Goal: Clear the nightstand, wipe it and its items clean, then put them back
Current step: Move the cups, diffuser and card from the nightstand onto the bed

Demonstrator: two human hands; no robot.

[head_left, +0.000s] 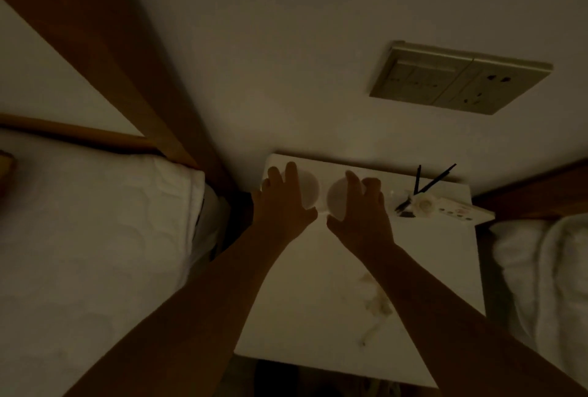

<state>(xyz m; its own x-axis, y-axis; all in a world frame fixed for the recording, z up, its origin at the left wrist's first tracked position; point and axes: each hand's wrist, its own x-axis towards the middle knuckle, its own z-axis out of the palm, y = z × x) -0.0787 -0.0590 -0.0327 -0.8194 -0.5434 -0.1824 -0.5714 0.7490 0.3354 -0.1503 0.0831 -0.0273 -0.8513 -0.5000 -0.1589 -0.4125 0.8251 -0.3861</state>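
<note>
A white nightstand point(311, 317) stands between two beds in dim light. Two white round cups sit side by side at its back edge. My left hand point(281, 202) lies over the left cup point(310, 188) with fingers curled round its top. My right hand point(361, 209) covers the right cup point(337, 198) the same way, thumb at its near side. To the right stands a small white holder point(423, 204) with two black sticks point(429, 182) poking out, next to a flat white card or tray point(464, 213).
A brownish stain point(377, 304) marks the nightstand's right front part. A white bed point(95, 237) lies on the left and another bed point(547, 285) on the right. A switch and socket panel point(458, 78) is on the wall above.
</note>
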